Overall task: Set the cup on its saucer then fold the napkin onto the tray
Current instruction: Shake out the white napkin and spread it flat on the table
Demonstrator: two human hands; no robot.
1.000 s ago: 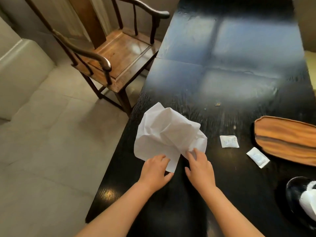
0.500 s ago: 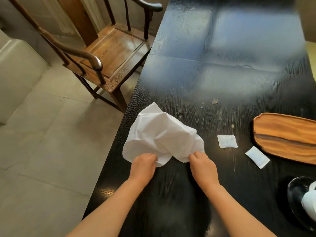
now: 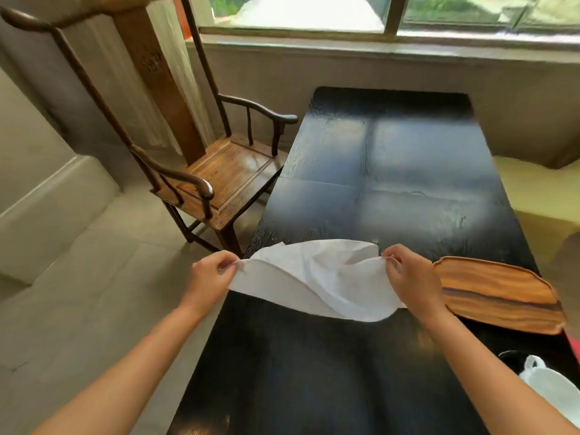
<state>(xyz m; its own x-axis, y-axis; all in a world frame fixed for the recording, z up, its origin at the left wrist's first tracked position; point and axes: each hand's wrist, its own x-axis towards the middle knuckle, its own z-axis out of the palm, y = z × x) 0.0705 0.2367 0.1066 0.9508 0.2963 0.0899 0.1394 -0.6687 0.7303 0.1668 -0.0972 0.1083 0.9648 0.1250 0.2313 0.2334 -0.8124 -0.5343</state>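
Observation:
A white napkin point(image 3: 317, 279) hangs spread in the air above the black table point(image 3: 392, 171). My left hand point(image 3: 208, 276) pinches its left corner and my right hand point(image 3: 411, 277) pinches its right corner. The napkin sags in the middle, creased. A wooden tray point(image 3: 499, 293) lies on the table just right of my right hand, partly hidden by it. At the bottom right corner a white cup point(image 3: 554, 387) sits on a dark saucer point(image 3: 511, 359), both cut off by the frame edge.
A wooden armchair point(image 3: 219, 174) stands to the left of the table on the tiled floor. A window and grey wall close off the far end. A pale cushion point(image 3: 539, 186) lies to the right of the table.
Both hands have lifted the crumpled napkin off the table and pulled it apart into a wide spread. The view has tilted up, and the two small white packets are hidden behind the napkin.

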